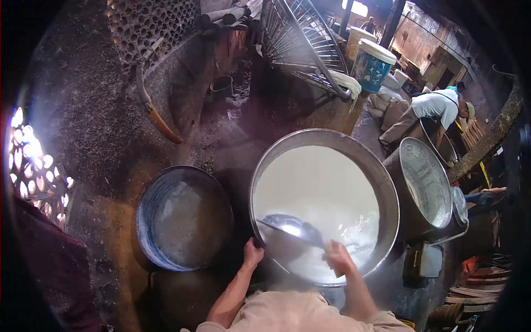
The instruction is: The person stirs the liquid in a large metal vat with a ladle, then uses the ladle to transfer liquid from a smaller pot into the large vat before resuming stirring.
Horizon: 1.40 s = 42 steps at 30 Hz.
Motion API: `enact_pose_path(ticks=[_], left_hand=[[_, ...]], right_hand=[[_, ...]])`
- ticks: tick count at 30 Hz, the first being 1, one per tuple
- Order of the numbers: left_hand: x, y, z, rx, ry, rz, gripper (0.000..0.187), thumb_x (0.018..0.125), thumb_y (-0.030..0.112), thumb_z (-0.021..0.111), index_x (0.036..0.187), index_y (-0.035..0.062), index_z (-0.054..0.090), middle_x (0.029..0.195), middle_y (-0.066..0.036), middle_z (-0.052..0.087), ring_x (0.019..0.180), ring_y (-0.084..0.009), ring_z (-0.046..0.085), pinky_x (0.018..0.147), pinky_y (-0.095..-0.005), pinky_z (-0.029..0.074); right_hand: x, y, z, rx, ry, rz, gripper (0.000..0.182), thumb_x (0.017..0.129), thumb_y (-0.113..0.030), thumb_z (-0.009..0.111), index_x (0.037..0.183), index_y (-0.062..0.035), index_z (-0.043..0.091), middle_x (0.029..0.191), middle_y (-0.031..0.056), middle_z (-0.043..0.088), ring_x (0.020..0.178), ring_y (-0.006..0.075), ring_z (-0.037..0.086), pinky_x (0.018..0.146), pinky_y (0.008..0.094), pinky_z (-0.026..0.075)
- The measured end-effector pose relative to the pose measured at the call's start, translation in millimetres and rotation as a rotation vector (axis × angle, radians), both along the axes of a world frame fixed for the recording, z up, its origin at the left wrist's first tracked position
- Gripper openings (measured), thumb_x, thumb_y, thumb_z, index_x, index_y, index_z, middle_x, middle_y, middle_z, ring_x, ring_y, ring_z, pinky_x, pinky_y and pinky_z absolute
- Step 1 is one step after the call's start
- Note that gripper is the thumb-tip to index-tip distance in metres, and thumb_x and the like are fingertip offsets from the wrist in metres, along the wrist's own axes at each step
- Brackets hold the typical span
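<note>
A large round metal pot full of white, milky liquid stands in front of me. My right hand is closed around the handle of a wide metal ladle, over the near part of the liquid. The ladle's bowl points left and is tilted, with its edge low at the surface. My left hand is closed at the pot's near left rim, steadying against its side; its fingertips are partly hidden. Ripples and glints show on the liquid at the right.
A wide blue-grey basin stands at the left. On the right is another big metal vessel, with a person bending behind it. A lidded bucket, a metal rack and a curved, orange-ended tool are farther back.
</note>
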<state>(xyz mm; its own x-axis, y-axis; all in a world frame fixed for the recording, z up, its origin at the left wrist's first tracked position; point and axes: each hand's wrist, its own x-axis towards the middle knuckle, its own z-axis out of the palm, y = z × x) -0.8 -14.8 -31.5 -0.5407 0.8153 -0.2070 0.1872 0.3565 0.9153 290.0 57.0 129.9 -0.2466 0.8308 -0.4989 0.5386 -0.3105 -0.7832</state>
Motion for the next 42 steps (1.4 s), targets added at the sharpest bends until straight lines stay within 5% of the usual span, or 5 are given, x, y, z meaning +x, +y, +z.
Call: enact_pose_path(ticks=[4, 8, 16, 29, 42], left_hand=[[-0.4, -1.1, 42.4, -0.016, 0.061, -0.064, 0.037, 0.069, 0.020, 0.070, 0.099, -0.0006, 0.061, 0.095, -0.023, 0.065, 0.095, -0.0373, 0.062, 0.081, -0.0423, 0.048], [-3.4, 0.7, 8.8, -0.077, 0.030, -0.082, 0.039, 0.069, 0.023, 0.072, 0.100, -0.0002, 0.061, 0.095, -0.023, 0.065, 0.095, -0.0395, 0.062, 0.082, -0.0424, 0.048], [-1.6, 1.1, 37.5, -0.135, 0.042, -0.045, 0.041, 0.068, 0.022, 0.074, 0.100, 0.0008, 0.060, 0.094, -0.022, 0.066, 0.093, -0.0383, 0.063, 0.080, -0.0434, 0.049], [4.1, 5.8, 23.8, -0.145, 0.043, 0.035, 0.033, 0.067, 0.018, 0.072, 0.093, 0.0009, 0.063, 0.093, -0.020, 0.066, 0.092, -0.0354, 0.063, 0.080, -0.0409, 0.049], [21.7, 8.9, 51.5, -0.143, 0.093, 0.151, 0.026, 0.068, 0.014, 0.062, 0.090, -0.0004, 0.063, 0.084, -0.019, 0.067, 0.085, -0.0349, 0.065, 0.075, -0.0404, 0.048]], right_hand=[[-45.8, 53.7, 59.5, 0.213, -0.174, 0.079, 0.033, 0.066, -0.010, 0.064, 0.098, -0.0011, 0.057, 0.063, 0.0135, 0.060, 0.050, 0.0235, 0.061, 0.044, 0.0358, 0.051], [-81.8, 127.0, -3.6, 0.652, -0.256, 0.038, 0.031, 0.067, -0.006, 0.057, 0.097, 0.0023, 0.058, 0.071, 0.0187, 0.063, 0.054, 0.0259, 0.062, 0.047, 0.0371, 0.052], [-81.8, 155.2, -48.6, 0.456, -0.535, 0.263, 0.022, 0.070, -0.007, 0.056, 0.089, 0.0047, 0.060, 0.064, 0.0169, 0.063, 0.056, 0.0278, 0.065, 0.049, 0.0374, 0.055], [35.6, 73.8, -81.8, 0.200, -0.728, 0.348, 0.039, 0.072, -0.011, 0.053, 0.108, -0.0119, 0.065, 0.093, 0.0166, 0.067, 0.075, 0.0310, 0.067, 0.070, 0.0409, 0.057], [194.0, 32.6, -57.1, 0.208, -0.785, 0.326, 0.026, 0.074, -0.011, 0.055, 0.096, -0.0015, 0.064, 0.097, 0.0253, 0.063, 0.094, 0.0422, 0.060, 0.082, 0.0487, 0.048]])
